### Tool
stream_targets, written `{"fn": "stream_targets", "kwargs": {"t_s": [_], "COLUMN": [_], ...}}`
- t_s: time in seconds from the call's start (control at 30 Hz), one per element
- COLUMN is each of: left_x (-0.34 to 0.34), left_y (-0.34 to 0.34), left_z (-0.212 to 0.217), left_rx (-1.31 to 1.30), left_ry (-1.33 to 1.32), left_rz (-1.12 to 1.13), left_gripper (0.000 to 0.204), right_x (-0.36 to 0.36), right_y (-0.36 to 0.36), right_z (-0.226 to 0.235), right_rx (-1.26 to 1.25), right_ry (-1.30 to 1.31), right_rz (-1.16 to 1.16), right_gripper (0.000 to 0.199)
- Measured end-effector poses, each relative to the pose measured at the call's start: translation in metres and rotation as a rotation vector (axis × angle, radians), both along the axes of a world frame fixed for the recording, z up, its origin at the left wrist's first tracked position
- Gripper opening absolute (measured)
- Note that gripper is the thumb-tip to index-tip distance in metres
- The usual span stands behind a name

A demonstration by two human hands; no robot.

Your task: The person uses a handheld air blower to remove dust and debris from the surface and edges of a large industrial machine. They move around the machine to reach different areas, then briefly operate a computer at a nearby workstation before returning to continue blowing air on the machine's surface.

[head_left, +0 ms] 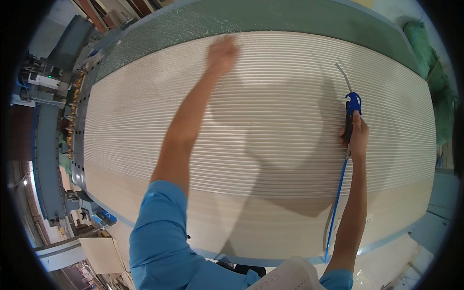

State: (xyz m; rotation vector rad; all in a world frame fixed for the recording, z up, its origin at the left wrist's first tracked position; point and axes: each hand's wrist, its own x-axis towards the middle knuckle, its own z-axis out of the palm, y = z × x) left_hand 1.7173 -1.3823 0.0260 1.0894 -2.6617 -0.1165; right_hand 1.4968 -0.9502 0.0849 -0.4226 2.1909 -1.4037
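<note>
Workshop machinery (pixel 53 145) in blue-grey metal fills the left side, and beside it a very large work table (pixel 270 19) with a green top stretches across the view. On this table lies a wide pale panel (pixel 270 111) with many fine grooves running from left to right; it covers almost the whole table, and its nearer part is smooth. Shadows of the person fall on the middle of the panel.

At the right edge, a green bundle (pixel 425 53) sits just beside the table.

Both arms come from the lower edge in blue short sleeves (pixel 159 237). The left hand (pixel 221 54) is stretched far forward and rests on the grooved surface near the far edge of the panel; it is blurred, so I cannot tell if the fingers are spread or closed.

The right hand (pixel 357 137) is clenched around the dark handle of a blue air blow gun (pixel 351 108), held over the right part of the panel. Its thin metal nozzle points away from the person. A blue hose (pixel 337 203) goes down from the gun, along the forearm, to the near table edge.
</note>
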Motion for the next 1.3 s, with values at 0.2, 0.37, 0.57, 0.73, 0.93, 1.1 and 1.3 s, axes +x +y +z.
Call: {"fn": "stream_targets", "kwargs": {"t_s": [0.2, 0.37, 0.57, 0.73, 0.93, 1.1, 1.3], "left_x": [0.117, -0.064, -0.145, -0.029, 0.167, 0.200, 0.051], "left_y": [-0.059, 0.043, 0.131, 0.041, 0.000, 0.035, 0.165], "left_z": [0.006, 0.003, 0.006, 0.002, 0.003, -0.006, 0.004], "left_rx": [0.027, 0.175, 0.184, 0.019, 0.082, 0.021, 0.046], "left_ry": [-0.082, 0.034, 0.010, -0.101, -0.146, -0.275, -0.056], "left_rz": [0.661, 0.241, -0.209, 0.131, 0.539, 0.591, -0.155], "left_gripper": [0.072, 0.083, 0.072, 0.065, 0.067, 0.070, 0.068], "right_x": [-0.002, -0.001, -0.019, -0.061, -0.052, -0.011, 0.025], "right_y": [0.002, -0.005, -0.002, -0.014, -0.050, -0.022, -0.008], "right_z": [-0.002, 0.002, -0.008, -0.007, 0.010, 0.034, 0.039], "right_rx": [-0.018, 0.020, 0.070, -0.007, 0.047, 0.388, 0.361], "right_ry": [0.009, 0.022, -0.037, -0.157, -0.260, -0.265, -0.195], "right_rz": [0.070, 0.072, 0.060, -0.032, 0.273, 0.509, 0.557], "right_gripper": [0.053, 0.057, 0.060, 0.059, 0.057, 0.058, 0.057]}}
